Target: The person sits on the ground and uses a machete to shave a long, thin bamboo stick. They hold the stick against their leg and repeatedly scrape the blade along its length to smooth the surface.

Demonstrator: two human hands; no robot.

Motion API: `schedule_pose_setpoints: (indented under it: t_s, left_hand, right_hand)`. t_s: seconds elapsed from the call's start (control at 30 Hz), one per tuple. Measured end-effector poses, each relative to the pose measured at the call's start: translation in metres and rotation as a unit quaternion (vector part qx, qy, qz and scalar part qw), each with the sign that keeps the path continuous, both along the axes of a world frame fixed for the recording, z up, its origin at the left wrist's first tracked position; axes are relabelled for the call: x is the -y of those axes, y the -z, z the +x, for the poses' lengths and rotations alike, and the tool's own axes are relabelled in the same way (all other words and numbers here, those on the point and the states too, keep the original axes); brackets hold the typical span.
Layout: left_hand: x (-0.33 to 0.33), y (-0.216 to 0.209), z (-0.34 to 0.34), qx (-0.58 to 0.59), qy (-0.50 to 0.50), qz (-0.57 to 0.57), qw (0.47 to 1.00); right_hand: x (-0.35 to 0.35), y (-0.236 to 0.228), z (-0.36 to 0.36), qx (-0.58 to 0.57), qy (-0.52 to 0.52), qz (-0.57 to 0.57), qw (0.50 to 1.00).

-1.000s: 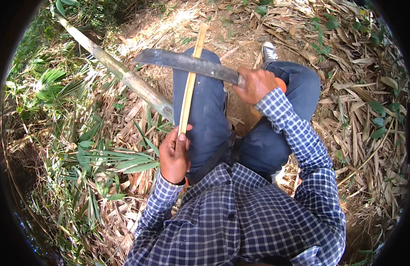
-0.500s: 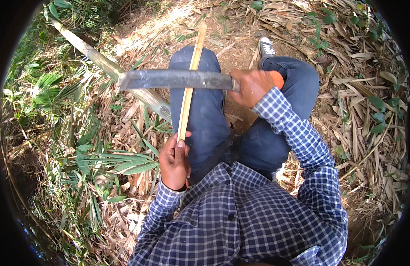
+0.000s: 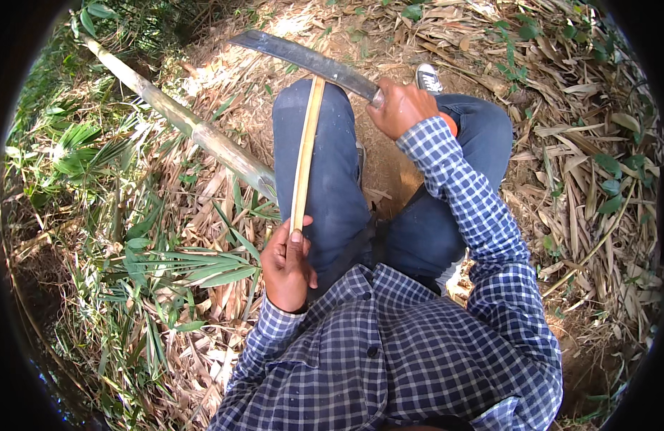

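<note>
One strip [image 3: 307, 151] pinched in left hand [image 3: 285, 269] | knife [image 3: 307, 60] gripped in right hand [image 3: 402, 108] — tip [image 3: 244, 39] free beyond left knee [image 3: 292, 100]

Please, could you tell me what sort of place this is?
Outdoors, it seems: a woodland spot, perhaps a bamboo grove. Dry leaves lie thickly on the right, green plants grow on the left, and a long jointed pole, probably bamboo, slants across the upper left.

Orange knife handle [image 3: 449, 124] mostly hidden inside the right hand [image 3: 405, 109]
</note>
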State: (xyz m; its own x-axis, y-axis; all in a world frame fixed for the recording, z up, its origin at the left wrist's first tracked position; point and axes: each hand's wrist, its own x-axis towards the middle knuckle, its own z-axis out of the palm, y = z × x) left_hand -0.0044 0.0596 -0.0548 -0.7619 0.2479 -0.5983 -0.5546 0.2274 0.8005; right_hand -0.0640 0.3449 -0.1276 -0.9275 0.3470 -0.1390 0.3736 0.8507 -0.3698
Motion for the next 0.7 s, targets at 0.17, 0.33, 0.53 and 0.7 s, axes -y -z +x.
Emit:
schedule_pose_setpoints:
  t_s: [0.17,0.33,0.53,0.7]
  left_hand:
    - [0.009,0.010,0.004,-0.010,0.013,0.013,1.000]
    - [-0.001,0.005,0.006,-0.020,0.007,0.007,1.000]
    - [0.008,0.014,0.007,-0.017,0.005,0.005,1.000]
    - [0.004,0.008,0.006,-0.012,0.000,0.009,1.000]
  right_hand:
    - [0.021,-0.007,0.021,0.005,-0.083,0.000,0.997]
    - [0.003,-0.004,-0.003,0.034,0.004,-0.037,0.999]
    - [0.024,-0.005,0.021,0.022,-0.095,0.007,0.995]
    - [-0.017,0.014,-0.016,0.016,0.050,0.000,0.999]
